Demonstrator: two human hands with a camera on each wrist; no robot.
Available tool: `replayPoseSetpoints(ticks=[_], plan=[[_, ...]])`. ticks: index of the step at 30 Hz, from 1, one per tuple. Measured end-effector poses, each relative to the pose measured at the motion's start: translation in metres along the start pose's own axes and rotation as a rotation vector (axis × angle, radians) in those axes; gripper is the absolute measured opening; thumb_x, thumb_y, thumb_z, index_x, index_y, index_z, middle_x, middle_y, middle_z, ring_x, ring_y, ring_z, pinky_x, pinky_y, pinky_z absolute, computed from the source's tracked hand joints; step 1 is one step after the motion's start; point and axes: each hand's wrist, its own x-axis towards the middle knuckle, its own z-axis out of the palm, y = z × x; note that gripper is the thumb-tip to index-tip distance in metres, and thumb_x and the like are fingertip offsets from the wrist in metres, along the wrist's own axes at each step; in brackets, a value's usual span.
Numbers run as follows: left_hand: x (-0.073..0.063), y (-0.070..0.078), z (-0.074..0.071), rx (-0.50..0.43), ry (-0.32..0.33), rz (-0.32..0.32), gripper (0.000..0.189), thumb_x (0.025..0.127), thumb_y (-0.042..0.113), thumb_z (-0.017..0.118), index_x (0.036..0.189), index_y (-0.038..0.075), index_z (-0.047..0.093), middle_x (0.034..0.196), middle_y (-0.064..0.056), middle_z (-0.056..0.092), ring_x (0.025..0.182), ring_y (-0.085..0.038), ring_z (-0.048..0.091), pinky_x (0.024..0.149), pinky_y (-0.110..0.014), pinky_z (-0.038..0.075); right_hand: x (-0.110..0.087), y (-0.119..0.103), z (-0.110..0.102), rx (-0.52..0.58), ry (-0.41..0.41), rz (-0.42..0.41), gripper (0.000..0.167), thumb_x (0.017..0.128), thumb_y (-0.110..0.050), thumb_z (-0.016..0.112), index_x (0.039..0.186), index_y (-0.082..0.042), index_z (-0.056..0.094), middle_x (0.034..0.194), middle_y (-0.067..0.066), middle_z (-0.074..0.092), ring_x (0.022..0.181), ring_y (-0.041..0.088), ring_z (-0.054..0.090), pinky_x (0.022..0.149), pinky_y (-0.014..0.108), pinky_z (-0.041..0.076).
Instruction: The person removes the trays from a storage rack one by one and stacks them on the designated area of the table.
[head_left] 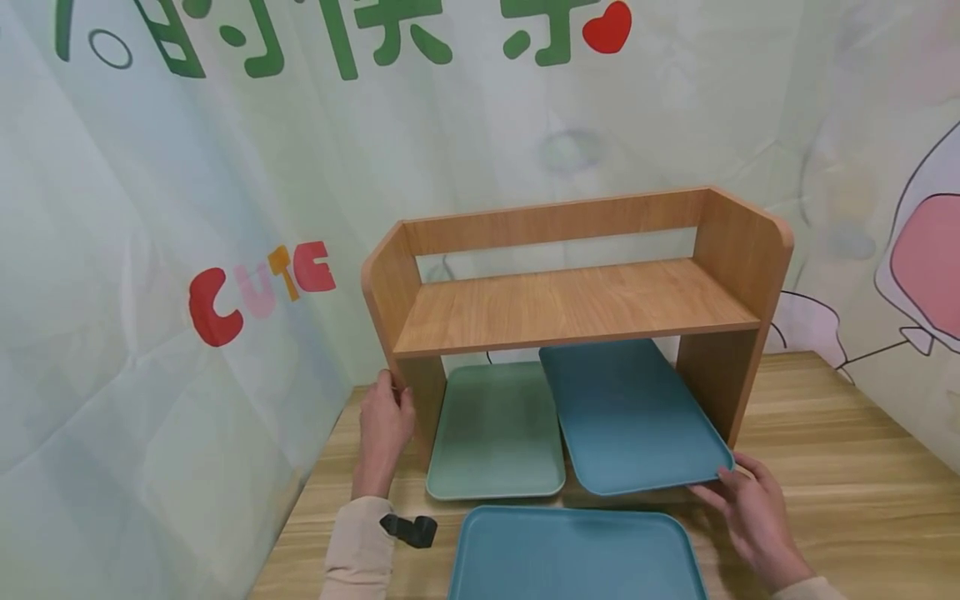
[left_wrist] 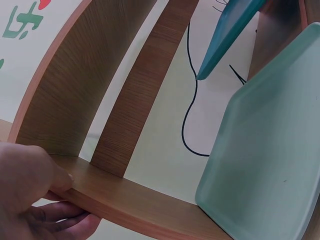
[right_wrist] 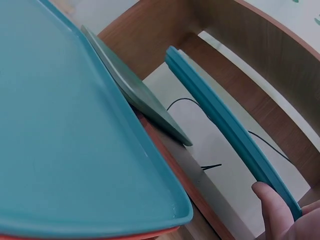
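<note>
A wooden desktop shelf (head_left: 577,304) stands on the table against the fabric backdrop. My left hand (head_left: 385,425) grips the front edge of its left side panel (left_wrist: 135,200), thumb on one face and fingers on the other. My right hand (head_left: 759,512) pinches a blue tray (head_left: 637,417) at its front right corner. That tray is raised and tilted, its far end under the shelf board; in the right wrist view its edge (right_wrist: 225,125) shows from the side. Left of it, a green tray (head_left: 498,433) lies under the shelf, beside the left panel.
Another blue tray (head_left: 577,554) lies in front of the shelf; in the right wrist view an orange-red edge (right_wrist: 120,235) shows beneath it. The shelf's right panel (head_left: 716,387) stands close to the held tray. The wood-grain table (head_left: 862,467) extends to the right.
</note>
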Motion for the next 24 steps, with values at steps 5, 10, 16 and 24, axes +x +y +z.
replayPoseSetpoints(ticks=[5,10,16,24], plan=[[0.0,0.0,0.0,-0.008,0.001,0.005,0.024,0.097,0.012,0.049,0.118,-0.002,0.049,0.107,-0.022,0.059,0.096,-0.034,0.06,0.078,-0.045,0.053,-0.002,-0.001,-0.006,0.008,-0.06,-0.027,0.026,0.099,-0.004,0.037,0.121,-0.018,0.035,0.093,-0.012,0.061,0.091,0.003,0.062,0.086,0.029,0.054],[0.0,0.001,0.0,-0.008,0.002,0.006,0.023,0.097,0.012,0.048,0.116,-0.002,0.049,0.106,-0.022,0.059,0.095,-0.034,0.06,0.077,-0.045,0.053,-0.003,0.0,-0.012,0.029,-0.154,-0.096,0.027,0.099,-0.006,0.043,0.124,-0.013,0.034,0.096,-0.012,0.065,0.093,0.004,0.064,0.082,0.028,0.056],[-0.002,0.002,0.0,-0.004,-0.005,0.0,0.023,0.098,0.011,0.048,0.116,-0.002,0.049,0.107,-0.023,0.058,0.096,-0.034,0.059,0.077,-0.045,0.052,-0.006,-0.003,-0.011,0.05,-0.193,-0.11,0.02,0.1,-0.008,0.045,0.117,-0.018,0.045,0.097,-0.01,0.065,0.089,0.008,0.065,0.078,0.028,0.057],[-0.001,0.002,0.001,-0.017,-0.004,-0.013,0.024,0.098,0.013,0.048,0.118,-0.001,0.049,0.108,-0.022,0.058,0.097,-0.034,0.06,0.079,-0.045,0.053,-0.008,-0.005,-0.01,0.024,-0.2,-0.11,0.031,0.099,-0.007,0.045,0.098,-0.031,0.065,0.095,-0.009,0.068,0.085,0.01,0.066,0.074,0.027,0.057]])
